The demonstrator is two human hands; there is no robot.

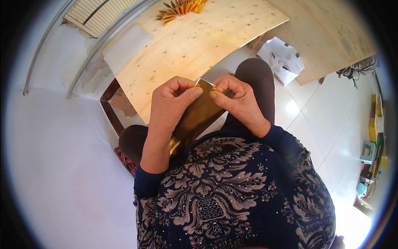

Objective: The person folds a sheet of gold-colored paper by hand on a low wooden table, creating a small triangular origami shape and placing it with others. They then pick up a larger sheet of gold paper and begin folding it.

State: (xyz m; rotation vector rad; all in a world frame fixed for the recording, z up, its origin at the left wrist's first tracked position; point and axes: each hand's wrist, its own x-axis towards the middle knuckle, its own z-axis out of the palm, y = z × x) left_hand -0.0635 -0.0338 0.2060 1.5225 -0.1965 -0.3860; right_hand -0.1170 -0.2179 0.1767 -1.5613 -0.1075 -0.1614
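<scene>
A sheet of shiny gold foil paper hangs between my hands over my lap, its pale underside showing along the top edge. My left hand pinches the upper left corner between thumb and fingers. With thumb and forefinger, my right hand grips the upper right corner, where a small bit looks folded over. The top edge comes to a peak between the two hands. Part of the sheet's lower end is hidden by my left wrist and dark patterned top.
A plywood table stands ahead, with a bundle of folded gold paper pieces at its far edge. An open white box sits right of my knee. A grey stool is at the far right. A white wall rises on the left.
</scene>
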